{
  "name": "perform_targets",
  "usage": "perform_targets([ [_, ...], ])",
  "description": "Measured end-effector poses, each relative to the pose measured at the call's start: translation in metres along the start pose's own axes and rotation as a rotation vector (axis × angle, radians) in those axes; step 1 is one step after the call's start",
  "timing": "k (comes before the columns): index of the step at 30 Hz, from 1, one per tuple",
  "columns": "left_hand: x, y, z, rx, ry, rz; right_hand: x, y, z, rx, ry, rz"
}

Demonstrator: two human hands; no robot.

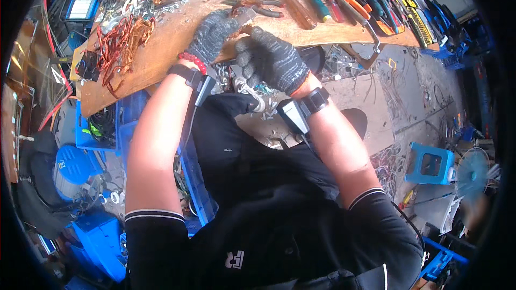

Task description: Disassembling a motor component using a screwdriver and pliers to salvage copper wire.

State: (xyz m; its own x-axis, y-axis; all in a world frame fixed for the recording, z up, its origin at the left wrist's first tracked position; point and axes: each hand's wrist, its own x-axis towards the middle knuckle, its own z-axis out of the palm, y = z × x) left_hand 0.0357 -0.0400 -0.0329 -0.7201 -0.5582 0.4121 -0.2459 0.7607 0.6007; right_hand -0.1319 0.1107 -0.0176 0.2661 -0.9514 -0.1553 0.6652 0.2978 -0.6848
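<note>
Both hands wear grey knit gloves and meet over the front edge of the wooden bench (177, 21). My left hand (211, 36) is closed on a small, silvery block-like piece (246, 16), which sticks up past its fingertips. Some copper-coloured material shows just below that piece, between the hands. My right hand (273, 60) has its fingers curled, thumb and forefinger close to the copper-coloured bit; whatever they pinch is hidden. Just behind the hands lie pliers (258, 7) with dark handles.
Reddish wire bundles (126, 45) lie on the bench's left. Screwdrivers, including a green-handled one (318, 6), and other tools crowd its right side, with metal scraps at the back. A blue crate (196, 182) stands beside my legs. A blue stool (430, 164) and a fan (473, 172) are at right.
</note>
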Motion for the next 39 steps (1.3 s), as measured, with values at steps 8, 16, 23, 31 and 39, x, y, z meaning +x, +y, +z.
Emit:
perform_targets([
  [8,-0.005,-0.009,-0.008,0.299,0.012,0.247,0.023,0.007,0.008,0.49,-0.112,-0.014],
  [16,-0.013,-0.016,0.006,-0.731,0.042,-0.22,0.032,-0.01,0.002,0.087,-0.077,-0.033],
  [23,-0.007,0.018,-0.012,-0.328,-0.043,-0.087,0.025,0.0,-0.001,-0.849,0.021,-0.532],
  [31,-0.004,0.014,-0.012,-0.39,-0.009,-0.111,0.033,0.036,0.0,-1.457,0.253,-0.993],
  [39,0.004,0.015,-0.012,-0.712,-0.073,-0.417,0.019,0.028,0.018,-1.308,0.484,-0.625],
])
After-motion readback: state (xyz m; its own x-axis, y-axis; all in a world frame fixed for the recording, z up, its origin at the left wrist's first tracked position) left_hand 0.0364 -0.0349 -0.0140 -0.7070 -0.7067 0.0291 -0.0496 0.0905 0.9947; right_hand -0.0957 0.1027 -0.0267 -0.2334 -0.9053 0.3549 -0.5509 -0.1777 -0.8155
